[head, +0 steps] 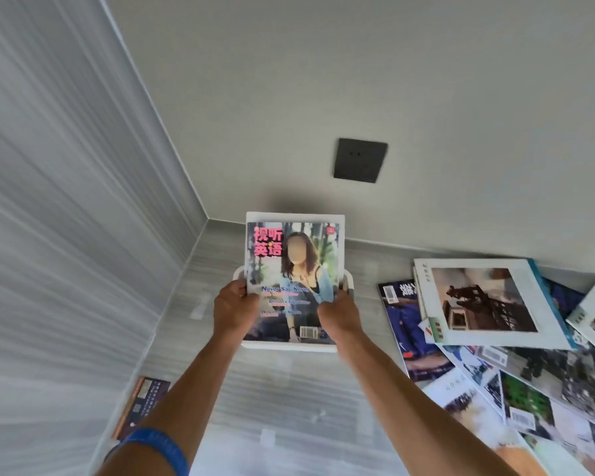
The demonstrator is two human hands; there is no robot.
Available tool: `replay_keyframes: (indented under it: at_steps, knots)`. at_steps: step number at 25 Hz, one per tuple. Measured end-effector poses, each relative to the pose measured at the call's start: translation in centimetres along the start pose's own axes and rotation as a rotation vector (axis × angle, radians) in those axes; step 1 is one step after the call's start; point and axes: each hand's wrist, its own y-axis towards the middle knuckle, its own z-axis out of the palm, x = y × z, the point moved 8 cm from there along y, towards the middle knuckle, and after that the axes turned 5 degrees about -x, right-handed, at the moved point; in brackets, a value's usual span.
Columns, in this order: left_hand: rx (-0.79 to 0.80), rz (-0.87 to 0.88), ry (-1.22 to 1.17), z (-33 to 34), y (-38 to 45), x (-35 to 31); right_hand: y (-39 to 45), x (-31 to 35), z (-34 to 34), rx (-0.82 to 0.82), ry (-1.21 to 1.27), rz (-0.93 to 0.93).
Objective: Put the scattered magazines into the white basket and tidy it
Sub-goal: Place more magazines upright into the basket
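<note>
A magazine (291, 266) with pink Chinese lettering and a woman on its cover stands over the white basket (289, 345), near the room's corner. My left hand (232, 305) grips its left edge and my right hand (337, 312) grips its lower right edge. Another white-edged magazine shows just behind it. The basket is mostly hidden; only its front rim and side handles show. Scattered magazines (488, 338) lie in a loose pile on the floor to the right, the top one (481, 300) white-bordered with a brown picture.
A dark magazine (141, 403) lies on the floor by the left wall. A dark wall socket (359, 160) sits on the back wall above the basket. Grey striped floor runs between my arms.
</note>
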Motion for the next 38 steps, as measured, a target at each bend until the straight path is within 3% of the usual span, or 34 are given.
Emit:
replay_keyframes:
  at_steps: [2,4,7,11,15,17,19,22,25,27,30,33,35,37,38]
  knots:
    - [-0.002,0.056,0.100,0.1,-1.3,-0.1,-1.8,0.7,-2.0,-0.074,0.076,-0.116]
    - [-0.030,0.123,-0.032,0.6,-4.7,-0.2,-4.2,-0.9,-5.3,-0.092,0.163,-0.227]
    - [-0.018,0.242,-0.099,3.2,-12.9,0.3,-7.7,-9.5,-11.4,-0.141,0.049,-0.212]
    - [0.419,0.276,0.110,13.4,-24.4,2.8,-11.0,-22.6,-22.3,-0.267,-0.328,-0.053]
    - [0.718,0.451,0.606,21.5,-31.6,6.0,-12.5,-30.7,-26.1,-0.072,-0.773,-0.022]
    - [0.748,0.466,0.786,23.1,-33.4,7.2,-13.9,-32.9,-25.3,0.015,-0.930,-0.029]
    - [0.724,0.430,0.843,23.2,-34.4,7.9,-15.1,-33.6,-24.6,0.020,-0.937,-0.032]
    - [0.718,0.411,0.907,22.5,-34.9,8.9,-14.7,-32.6,-25.9,-0.101,-0.880,-0.054]
    - [0.755,0.379,0.939,22.3,-34.8,9.5,-13.8,-32.4,-27.6,-0.142,-0.754,0.100]
    - [0.760,0.321,0.896,21.8,-34.3,9.8,-13.7,-32.0,-27.3,-0.100,-0.530,0.169]
    - [0.741,0.339,0.796,21.1,-33.8,8.0,-14.8,-28.3,-26.0,-0.080,-0.219,0.045]
    - [0.767,0.190,0.111,20.4,-34.8,4.0,-17.2,-22.2,-23.0,-0.063,-0.110,-0.248]
    - [0.626,0.079,-0.158,19.4,-34.0,2.9,-18.1,-19.7,-19.8,0.163,-0.002,-0.263]
    - [0.360,0.020,-0.135,16.9,-32.1,3.0,-18.4,-18.7,-17.2,0.406,0.117,-0.188]
    - [0.314,0.011,-0.127,16.1,-31.5,2.9,-17.9,-18.4,-17.1,0.408,0.145,-0.186]
